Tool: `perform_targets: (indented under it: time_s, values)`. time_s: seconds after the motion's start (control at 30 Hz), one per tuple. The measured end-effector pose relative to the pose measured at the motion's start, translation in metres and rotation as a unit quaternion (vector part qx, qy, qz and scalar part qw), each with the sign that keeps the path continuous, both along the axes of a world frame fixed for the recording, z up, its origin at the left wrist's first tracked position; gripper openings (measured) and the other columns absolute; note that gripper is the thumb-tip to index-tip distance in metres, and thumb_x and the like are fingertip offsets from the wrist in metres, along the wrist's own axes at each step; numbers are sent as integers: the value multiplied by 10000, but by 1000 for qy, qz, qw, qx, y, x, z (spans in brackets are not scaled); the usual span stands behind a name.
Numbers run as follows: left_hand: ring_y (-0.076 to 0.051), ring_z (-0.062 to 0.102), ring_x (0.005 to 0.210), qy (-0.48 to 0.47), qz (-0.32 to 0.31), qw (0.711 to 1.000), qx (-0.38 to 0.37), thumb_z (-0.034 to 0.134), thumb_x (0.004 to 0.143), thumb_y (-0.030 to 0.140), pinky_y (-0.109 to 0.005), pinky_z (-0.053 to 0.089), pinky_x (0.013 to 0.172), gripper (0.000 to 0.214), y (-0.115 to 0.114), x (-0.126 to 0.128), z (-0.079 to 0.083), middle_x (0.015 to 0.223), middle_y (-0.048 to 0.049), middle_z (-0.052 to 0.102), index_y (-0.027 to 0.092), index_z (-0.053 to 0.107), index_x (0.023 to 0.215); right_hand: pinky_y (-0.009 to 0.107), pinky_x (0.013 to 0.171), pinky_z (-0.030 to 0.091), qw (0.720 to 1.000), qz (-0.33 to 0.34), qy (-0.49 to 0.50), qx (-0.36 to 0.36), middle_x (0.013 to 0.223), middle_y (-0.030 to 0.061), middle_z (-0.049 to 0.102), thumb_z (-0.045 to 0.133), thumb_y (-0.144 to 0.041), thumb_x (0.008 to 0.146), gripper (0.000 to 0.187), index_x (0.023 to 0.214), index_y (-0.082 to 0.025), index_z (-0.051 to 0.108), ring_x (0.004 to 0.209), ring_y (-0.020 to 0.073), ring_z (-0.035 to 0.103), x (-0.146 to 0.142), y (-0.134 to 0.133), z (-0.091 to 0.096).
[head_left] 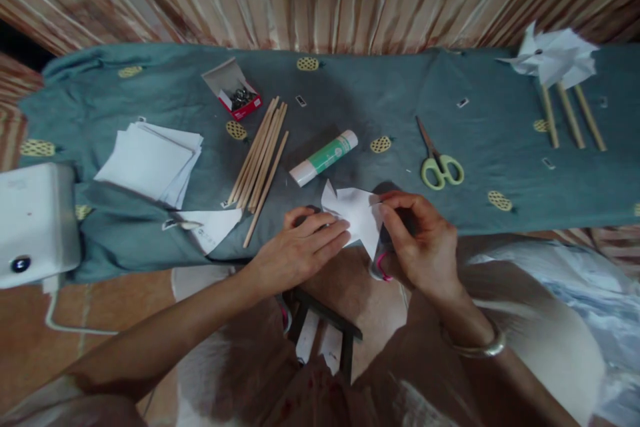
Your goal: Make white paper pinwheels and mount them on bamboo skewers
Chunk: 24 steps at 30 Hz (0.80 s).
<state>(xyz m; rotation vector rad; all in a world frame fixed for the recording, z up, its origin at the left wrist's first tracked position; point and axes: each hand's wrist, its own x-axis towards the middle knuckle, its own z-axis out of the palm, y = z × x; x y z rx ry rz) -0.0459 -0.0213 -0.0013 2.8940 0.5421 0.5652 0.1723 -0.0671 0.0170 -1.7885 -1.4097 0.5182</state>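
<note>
Right fingers (pixel 404 201) pinching paper (pixel 361 209), left fingers (pixel 326 234) atop.

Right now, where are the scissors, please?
In the head view, the scissors lie right of centre on the teal cloth, between the green-and-white tube and the paper pinwheels, just beyond the right hand.

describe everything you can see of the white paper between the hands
The white paper looks thin, with pointed corners, one raised at its upper left. The left hand rests on it; the right hand pinches its right side. It is near the front of the cloth, below the glue stick in this view.
</note>
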Motion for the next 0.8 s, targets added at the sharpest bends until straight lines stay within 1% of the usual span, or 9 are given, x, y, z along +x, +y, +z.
perform_targets:
  time_s: [0.07,0.13,0.23,0.33,0.4,0.5,0.57,0.73,0.8]
  values:
    - [-213,536,1140,2,1,1000,1,503,973,150,-400,384,954,247,0,0,0,1252,-55,677,146,605,1199,326,722,560,1000,-2,-12,-18,864,25,728,654,-348,874,158,956,-216,686,765,181,688,-1,-5,0]
    - [-211,529,1148,-3,2,1000,1,481,986,163,-395,384,953,246,0,1,1,1246,-55,678,146,608,1196,313,712,567,1000,12,-18,-17,868,20,735,669,-349,869,187,1000,-217,693,739,173,688,-2,-9,-1]
    - [-200,509,1173,2,1,1000,-1,453,1000,172,-385,378,966,258,0,1,1,1250,-60,670,143,606,1206,316,804,574,997,57,-47,19,987,36,756,642,-276,896,192,1071,-218,697,847,182,715,-2,-16,0]
    - [-186,490,1194,18,3,1000,-6,449,1005,182,-379,364,986,269,-1,1,1,1266,-56,656,151,600,1225,333,918,551,986,112,-102,72,1073,56,753,592,-175,919,218,1101,-212,707,994,199,709,-2,-19,3]
    - [-184,493,1188,17,5,1000,-4,454,1003,183,-382,355,998,264,-1,0,1,1264,-48,658,152,605,1218,347,939,540,977,132,-134,101,1106,80,743,580,-133,915,246,1113,-197,711,1032,211,698,-1,-18,5]
    - [-188,510,1170,4,6,1000,0,451,1002,180,-386,357,1005,260,-2,0,0,1252,-54,666,151,614,1202,372,888,551,969,134,-166,124,1078,101,742,605,-128,898,250,1116,-188,711,982,231,702,0,-16,7]
    - [-189,515,1170,3,6,1000,-1,444,1003,177,-391,366,1001,267,-1,0,-1,1250,-62,667,155,612,1209,377,842,559,969,126,-174,122,1004,82,755,624,-153,892,217,1082,-207,715,913,232,708,1,-15,8]
    - [-198,519,1173,-4,5,1000,-3,449,1002,174,-399,376,979,259,-1,1,-1,1245,-60,672,147,608,1205,354,737,566,980,71,-165,87,841,24,741,620,-261,908,102,976,-253,695,766,214,699,1,-12,7]
    - [-200,524,1170,-7,4,1000,-7,466,997,169,-399,367,986,250,-1,1,0,1241,-51,676,144,609,1201,359,753,562,973,86,-191,96,841,30,739,603,-255,918,93,965,-252,684,780,216,695,1,-11,6]
